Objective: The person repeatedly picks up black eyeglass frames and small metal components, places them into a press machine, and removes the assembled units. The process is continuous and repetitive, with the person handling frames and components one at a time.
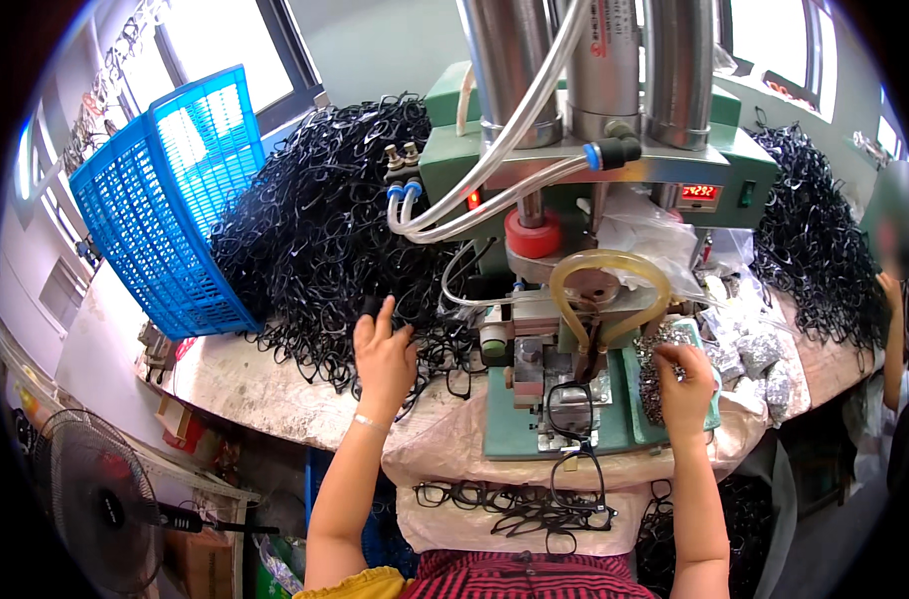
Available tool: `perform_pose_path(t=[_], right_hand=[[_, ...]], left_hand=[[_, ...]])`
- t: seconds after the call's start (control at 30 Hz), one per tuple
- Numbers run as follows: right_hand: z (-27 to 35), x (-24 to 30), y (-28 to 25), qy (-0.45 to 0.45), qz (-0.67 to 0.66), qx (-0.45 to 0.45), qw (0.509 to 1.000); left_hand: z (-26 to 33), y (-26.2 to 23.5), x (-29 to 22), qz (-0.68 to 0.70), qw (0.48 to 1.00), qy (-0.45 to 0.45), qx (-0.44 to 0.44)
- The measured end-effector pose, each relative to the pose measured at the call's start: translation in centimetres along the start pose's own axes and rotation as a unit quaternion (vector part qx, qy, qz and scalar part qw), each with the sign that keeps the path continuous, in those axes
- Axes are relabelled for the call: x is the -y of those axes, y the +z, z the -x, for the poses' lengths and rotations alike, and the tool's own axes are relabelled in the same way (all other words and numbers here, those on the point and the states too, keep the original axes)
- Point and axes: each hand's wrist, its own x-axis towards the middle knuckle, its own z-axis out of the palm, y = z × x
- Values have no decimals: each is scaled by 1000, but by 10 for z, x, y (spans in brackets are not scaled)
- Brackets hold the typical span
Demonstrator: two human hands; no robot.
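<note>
My left hand (383, 361) reaches to the near edge of a heap of black eyeglass frames (315, 220), fingers stretched out and apart, nothing seen in them. Over a green tray of small metal parts (650, 384), my right hand (688, 391) has thumb and fingertips pinched together; whatever is between them is too small to make out. One black eyeglass frame (602, 479) hangs upright at the front of the green press (514, 424), its upper lens ring against the metal fixture (562, 439). Neither hand touches that frame.
Several eyeglass frames (474, 496) lie on the cloth by my lap. A blue basket (165, 215) leans left of the heap; another heap of frames (809, 240) is at the right. Bags of small parts (759, 351) sit beyond the tray. A fan (100, 509) stands lower left; a person's arm (892, 329) shows far right.
</note>
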Motion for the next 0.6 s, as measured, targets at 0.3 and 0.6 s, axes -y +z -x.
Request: perform_pose_path(t=[0.3, 0.6], right_hand=[[56, -7, -71, 63, 38, -40, 996], [6, 86, 16, 46, -248, 67, 965]], left_hand=[[23, -11, -15, 172, 969, -99, -145], [50, 21, -48, 613, 705, -352, -58]])
